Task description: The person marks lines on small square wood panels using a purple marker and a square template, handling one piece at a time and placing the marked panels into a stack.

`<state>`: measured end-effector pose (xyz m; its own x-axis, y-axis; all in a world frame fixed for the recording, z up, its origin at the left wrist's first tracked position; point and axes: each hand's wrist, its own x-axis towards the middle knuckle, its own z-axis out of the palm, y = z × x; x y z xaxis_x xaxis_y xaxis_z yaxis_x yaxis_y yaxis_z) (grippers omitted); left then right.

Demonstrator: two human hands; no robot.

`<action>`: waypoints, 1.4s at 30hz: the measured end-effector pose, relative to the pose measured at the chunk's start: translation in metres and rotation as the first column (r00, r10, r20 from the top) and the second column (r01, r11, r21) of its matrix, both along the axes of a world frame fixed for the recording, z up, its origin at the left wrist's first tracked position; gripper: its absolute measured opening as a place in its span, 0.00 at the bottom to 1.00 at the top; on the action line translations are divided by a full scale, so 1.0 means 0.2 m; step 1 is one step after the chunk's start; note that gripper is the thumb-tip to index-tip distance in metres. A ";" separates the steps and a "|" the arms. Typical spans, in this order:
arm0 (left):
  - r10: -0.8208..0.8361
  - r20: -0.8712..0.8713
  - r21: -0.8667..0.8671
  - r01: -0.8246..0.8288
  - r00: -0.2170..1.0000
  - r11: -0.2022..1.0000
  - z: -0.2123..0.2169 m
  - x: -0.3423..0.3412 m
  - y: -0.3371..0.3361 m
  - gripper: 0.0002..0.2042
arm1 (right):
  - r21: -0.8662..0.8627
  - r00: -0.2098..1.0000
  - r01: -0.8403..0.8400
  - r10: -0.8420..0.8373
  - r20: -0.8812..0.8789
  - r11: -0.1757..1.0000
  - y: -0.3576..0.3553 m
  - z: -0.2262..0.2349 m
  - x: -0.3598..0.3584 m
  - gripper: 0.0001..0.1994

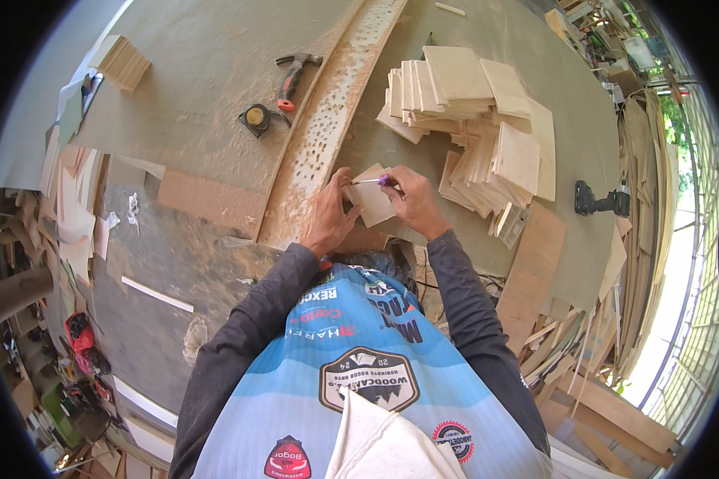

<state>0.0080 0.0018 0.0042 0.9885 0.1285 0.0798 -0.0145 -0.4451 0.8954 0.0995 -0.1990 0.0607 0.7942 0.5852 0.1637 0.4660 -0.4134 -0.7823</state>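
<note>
My left hand [329, 214] grips the left edge of a small, thin square wooden piece [375, 206], its fingers curled at the far corner and the thumb on the near side. In my right hand [414, 201] is a small screwdriver-like tool [366, 181] with a purple handle and a thin shaft. The shaft lies across the far part of the wooden piece and points left toward my left fingertips. Whether its tip touches the wood, I cannot tell. Just right of my hands stand curved stacks of similar thin wooden pieces [515, 160].
A dusty board with many holes [319, 120] runs away from me. Left of it lie a claw hammer [291, 84] and a tape measure [256, 118]. Another stack of squares [120, 64] sits far left. A cordless drill [601, 198] rests at the right edge, near leaning planks [639, 184].
</note>
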 end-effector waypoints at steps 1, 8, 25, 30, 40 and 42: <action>-0.008 -0.019 -0.009 0.007 1.000 1.000 0.01 0.00 0.00 0.42 | -0.017 1.000 -0.011 0.011 0.014 1.000 0.00 0.01 0.02 0.08; -0.002 -0.001 -0.033 0.002 1.000 0.999 -0.02 0.01 0.00 0.43 | -0.098 0.990 -0.108 0.116 0.078 0.989 0.03 0.03 0.17 0.09; 0.007 0.040 -0.010 -0.007 0.999 1.000 -0.06 0.01 0.00 0.44 | -0.166 0.942 -0.315 0.329 0.064 0.934 0.09 0.03 0.38 0.11; 0.009 0.067 0.027 -0.011 0.998 1.000 -0.05 0.01 0.00 0.44 | -0.172 0.933 -0.337 0.353 0.074 0.926 0.09 0.04 0.40 0.12; 0.005 0.045 0.010 -0.005 0.999 1.000 -0.05 0.01 0.00 0.43 | -0.178 0.917 -0.370 0.389 0.085 0.912 0.10 0.05 0.41 0.11; -0.018 -0.007 0.003 0.018 1.000 1.000 -0.02 0.02 0.00 0.43 | -0.185 0.916 -0.372 0.392 0.087 0.910 0.09 0.05 0.40 0.11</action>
